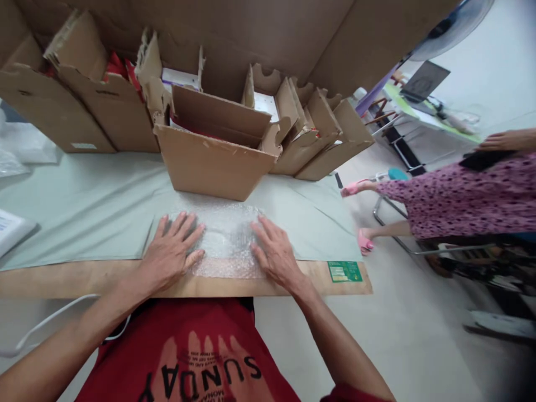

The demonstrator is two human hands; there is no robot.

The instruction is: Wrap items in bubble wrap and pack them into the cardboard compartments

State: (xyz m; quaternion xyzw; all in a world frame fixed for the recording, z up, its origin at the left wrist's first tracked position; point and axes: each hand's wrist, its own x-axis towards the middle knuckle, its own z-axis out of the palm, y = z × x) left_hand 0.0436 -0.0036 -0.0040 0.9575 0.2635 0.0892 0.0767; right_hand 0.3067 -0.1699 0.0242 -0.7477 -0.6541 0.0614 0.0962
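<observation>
A sheet of clear bubble wrap lies flat on the table near its front edge. My left hand rests on the wrap's left side, palm down with fingers spread. On its right side, my right hand lies flat too, fingers apart. Neither hand grips anything. Just beyond the wrap stands an open cardboard box, with something red partly visible inside.
Several cardboard bins line the table's back. White packages lie at the left. A green label is stuck at the front right corner. A seated person in a pink patterned garment is at the right, near a laptop.
</observation>
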